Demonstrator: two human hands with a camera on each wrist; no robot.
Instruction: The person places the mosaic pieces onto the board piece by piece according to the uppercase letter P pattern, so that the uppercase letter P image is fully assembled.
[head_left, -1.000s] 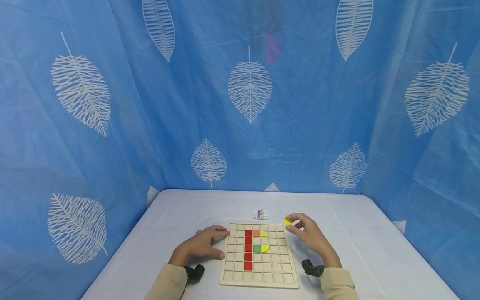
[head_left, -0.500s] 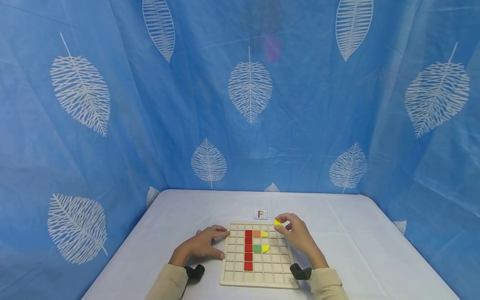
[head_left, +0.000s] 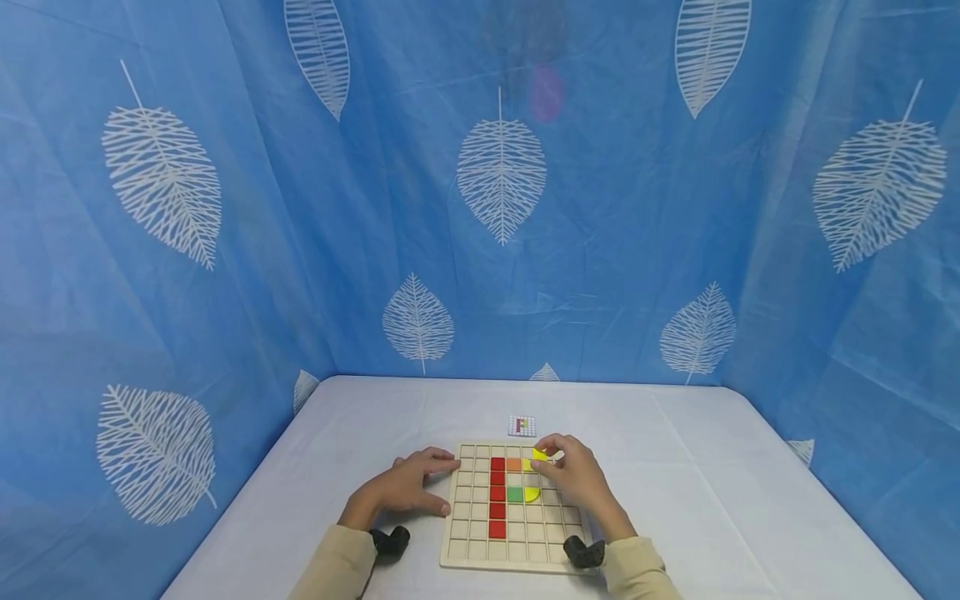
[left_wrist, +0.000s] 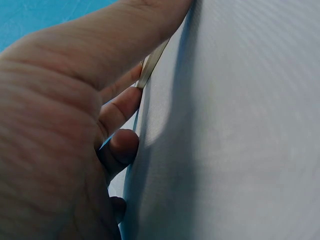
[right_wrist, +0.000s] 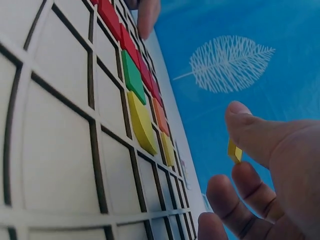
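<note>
A pale wooden grid board lies on the table. Its cells hold a column of several red tiles, an orange tile, a green tile and a rounded yellow tile. Another yellow tile sits beside the orange one. Between thumb and fingertips, my right hand pinches a separate yellow tile, raised above the board's upper part. My left hand rests at the board's left edge, thumb and fingers spread apart and touching it.
Behind the board lies a small card printed with a coloured grid pattern. White cloth covers the table, and a blue leaf-patterned curtain surrounds it. Black wrist devices are worn on both arms.
With the yellow tile pinched, my right hand has moved left from beside the board's top right corner to over its upper cells. My left hand has stayed at the edge.
</note>
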